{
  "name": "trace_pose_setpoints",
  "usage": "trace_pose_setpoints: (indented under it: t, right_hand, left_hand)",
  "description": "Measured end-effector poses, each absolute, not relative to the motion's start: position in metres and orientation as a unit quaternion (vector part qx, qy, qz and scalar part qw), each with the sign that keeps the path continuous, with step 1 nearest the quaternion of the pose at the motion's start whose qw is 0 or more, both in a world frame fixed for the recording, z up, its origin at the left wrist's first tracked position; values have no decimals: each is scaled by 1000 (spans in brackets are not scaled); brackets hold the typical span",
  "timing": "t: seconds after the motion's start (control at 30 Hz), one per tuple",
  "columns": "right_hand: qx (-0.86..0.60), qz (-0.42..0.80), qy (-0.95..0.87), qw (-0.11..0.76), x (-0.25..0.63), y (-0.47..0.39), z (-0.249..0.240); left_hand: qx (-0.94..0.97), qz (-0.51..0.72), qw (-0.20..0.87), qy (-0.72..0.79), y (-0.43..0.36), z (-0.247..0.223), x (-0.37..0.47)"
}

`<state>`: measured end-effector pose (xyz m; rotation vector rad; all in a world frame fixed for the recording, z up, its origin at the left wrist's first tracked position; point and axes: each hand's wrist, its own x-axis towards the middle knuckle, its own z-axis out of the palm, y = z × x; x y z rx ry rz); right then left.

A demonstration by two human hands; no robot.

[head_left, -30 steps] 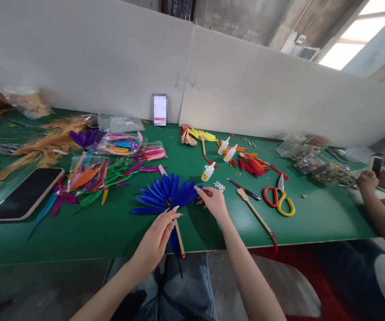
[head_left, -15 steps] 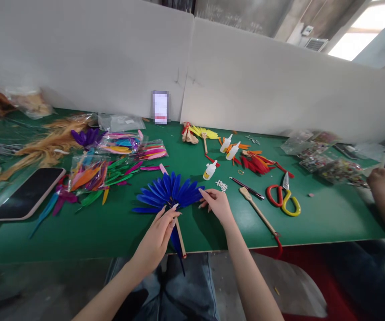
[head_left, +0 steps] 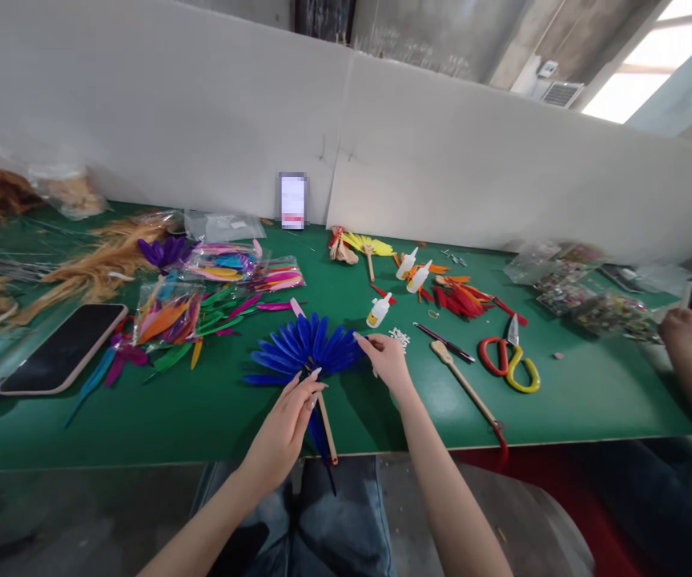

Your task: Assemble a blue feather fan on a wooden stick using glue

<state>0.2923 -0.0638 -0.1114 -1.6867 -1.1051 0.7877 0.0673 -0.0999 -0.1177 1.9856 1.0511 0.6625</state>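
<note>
Blue feather fan (head_left: 303, 349) on table (head_left: 214, 417), nearly full: our left hand (head_left: 286, 425) pinches its stick (head_left: 326, 427), our right hand (head_left: 387, 358) pinches the rightmost feather, loose feathers (head_left: 169, 316) remaining.

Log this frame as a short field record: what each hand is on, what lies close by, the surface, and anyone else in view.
left hand: fingertips on the base of the blue feather fan, at its wooden stick
right hand: fingers on the fan's right edge
nearby: glue bottle, scissors, wooden spoon, loose coloured feathers, phone
surface: green table
other person: hands at the right edge
</note>
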Motion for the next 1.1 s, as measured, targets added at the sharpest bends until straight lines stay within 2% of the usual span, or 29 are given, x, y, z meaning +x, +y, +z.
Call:
trace_pose_setpoints:
  t: [0.1,0.2,0.33,0.47,0.57,0.63,0.77,0.93,1.1]
  right_hand:
    - [-698,307,-445,470,295,-66,-110]
    - [-712,273,-421,491,305,-70,-102]
    - [-716,222,-396,530,320,-79,-81]
    - [-700,221,-428,526,298,-105,-54]
    - [-616,400,-564,378,252,-130,-41]
    - [-541,449,-638,314,218,-140,-42]
    - [-512,450,-656,324,179,-144,-55]
    - [-545,424,-618,376,176,-144,-64]
    - [-533,420,-652,338,177,-150,-65]
  left_hand:
    - [763,291,404,411,-102,-114,65]
    - [726,375,395,420,-103,-107,55]
    - [639,457,347,512,-102,-94,30]
    - [606,426,371,560,-102,-77,14]
    - [634,391,388,543,-103,-66,19]
    - [667,373,386,517,-103,-59,26]
    - [684,370,400,485,-100,-51,36]
    - [654,342,526,422,-102,-57,35]
    - [596,337,571,453,-109,-68,34]
